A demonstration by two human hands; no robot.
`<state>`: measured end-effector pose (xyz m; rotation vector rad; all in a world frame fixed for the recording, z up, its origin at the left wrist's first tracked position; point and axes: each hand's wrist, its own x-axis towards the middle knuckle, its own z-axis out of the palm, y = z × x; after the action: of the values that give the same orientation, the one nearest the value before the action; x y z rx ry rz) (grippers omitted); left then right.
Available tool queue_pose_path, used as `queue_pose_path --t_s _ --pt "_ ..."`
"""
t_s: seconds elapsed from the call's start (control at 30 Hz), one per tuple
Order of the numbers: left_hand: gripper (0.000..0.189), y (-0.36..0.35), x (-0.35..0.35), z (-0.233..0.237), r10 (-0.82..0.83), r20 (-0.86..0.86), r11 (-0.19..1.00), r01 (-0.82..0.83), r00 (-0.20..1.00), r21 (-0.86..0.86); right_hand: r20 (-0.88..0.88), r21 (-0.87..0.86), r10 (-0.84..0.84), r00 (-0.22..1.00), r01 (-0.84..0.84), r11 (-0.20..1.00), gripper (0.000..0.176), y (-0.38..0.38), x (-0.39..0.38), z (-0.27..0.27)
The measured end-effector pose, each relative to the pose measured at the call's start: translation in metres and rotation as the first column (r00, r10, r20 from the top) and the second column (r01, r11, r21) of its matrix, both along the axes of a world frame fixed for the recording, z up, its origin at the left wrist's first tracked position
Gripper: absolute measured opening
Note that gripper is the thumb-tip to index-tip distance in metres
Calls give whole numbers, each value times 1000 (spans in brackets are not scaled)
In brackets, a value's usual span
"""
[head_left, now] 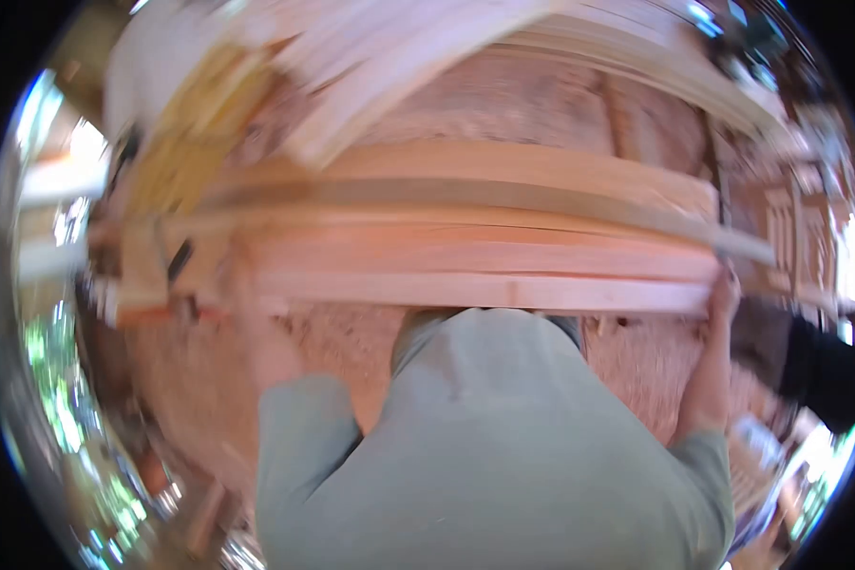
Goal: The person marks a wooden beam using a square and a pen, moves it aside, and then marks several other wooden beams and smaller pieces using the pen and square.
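A long pinkish wooden board [465,258] lies crosswise in front of my body. My right hand [724,290] is closed round its right end. Near the board's left end my left hand [247,280] is smeared by motion, and its fingers cannot be made out. A narrow, darker strip of wood [465,194] runs across the boards just beyond, its right end sticking out past them. Behind that strip lies a wide orange-brown board [503,161].
Pale planks [399,71] slant across the top. A yellowish piece of wood [199,123] stands at the upper left. Slatted wooden frames [796,237] are at the right, near a dark sleeve or trouser leg [826,366]. Reddish sawdust-like ground [190,380] shows below.
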<state>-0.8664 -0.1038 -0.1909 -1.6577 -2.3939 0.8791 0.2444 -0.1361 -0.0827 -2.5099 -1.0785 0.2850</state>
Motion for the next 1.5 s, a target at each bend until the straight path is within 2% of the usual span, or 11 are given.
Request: queue_pose_path --t_s 0.03,0.07,0.17,0.27,0.63,1.27,1.33,1.4,1.43,1.47,1.5 --pt "66 7 60 57 356 356 909 -409 864 83 191 -136 101 976 -76 988 60 -1 18 -16" --pt "79 16 127 119 557 543 693 -712 628 113 171 -137 73 983 -50 989 68 8 44 -32" --pt "93 15 150 141 577 613 522 -821 539 231 197 -239 18 980 30 971 71 34 22 -22" --pt "94 20 154 141 521 584 608 -751 622 258 265 -28 -186 946 201 979 76 25 -28 3" --pt "86 21 178 164 584 609 467 -836 537 289 150 -103 -207 967 224 969 80 29 -27 15" --pt "83 18 146 122 588 563 513 -806 581 296 96 -52 -280 955 286 957 76 15 -44 22" --pt "84 10 115 74 466 291 699 -549 836 459 89 -65 -283 955 289 955 73 15 -46 26" --pt "75 24 207 111 388 156 721 -404 908 563 68 -57 -269 961 273 960 70 16 -54 32" --pt "57 31 199 87 280 277 800 -383 919 461 75 -76 -268 960 274 959 72 15 -54 31" --pt "43 29 238 87 -129 232 690 -81 964 719 86 -94 -268 960 276 957 73 15 -48 29" --pt "41 41 285 117 -122 652 788 -327 748 522 99 -100 -274 957 283 954 74 15 -45 27"
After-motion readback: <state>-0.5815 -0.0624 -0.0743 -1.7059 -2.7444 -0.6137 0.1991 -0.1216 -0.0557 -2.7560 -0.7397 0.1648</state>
